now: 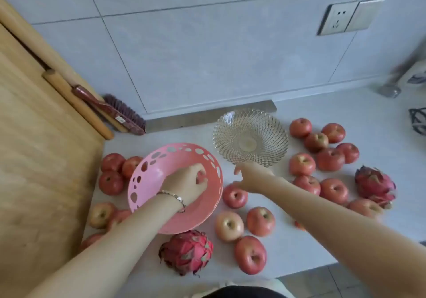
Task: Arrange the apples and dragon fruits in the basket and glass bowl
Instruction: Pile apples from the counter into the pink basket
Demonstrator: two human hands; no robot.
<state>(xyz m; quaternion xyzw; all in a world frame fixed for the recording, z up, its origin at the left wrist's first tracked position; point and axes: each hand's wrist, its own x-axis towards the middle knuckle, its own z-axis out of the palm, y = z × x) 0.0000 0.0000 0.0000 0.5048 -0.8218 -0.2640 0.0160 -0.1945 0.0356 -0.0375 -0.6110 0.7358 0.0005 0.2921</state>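
**Two containers, barely a start made**

Nearly all the work is left. The glass bowl (272, 136) stands empty at the back of the tabletop (322, 113), and the pink basket (147, 170), just to its left and nearer the person, holds nothing beyond what the left hand (191, 180) has in it. Those fingers are curled down inside the basket round what looks like a red apple (201, 176), mostly hidden. The right hand (251, 177) hovers between basket and bowl, close by the bowl's near rim, fingers spread loose and holding nothing.

About twenty loose apples (329, 159) lie scattered on the tabletop: a group left of the basket, a few in front of it, the largest group to the right of the bowl. They are round, red to pinkish, some with yellow patches. One dragon fruit (186, 251) lies just in front of the basket, and a second dragon fruit (374, 183) sits at the far right. Both are magenta and scaly.
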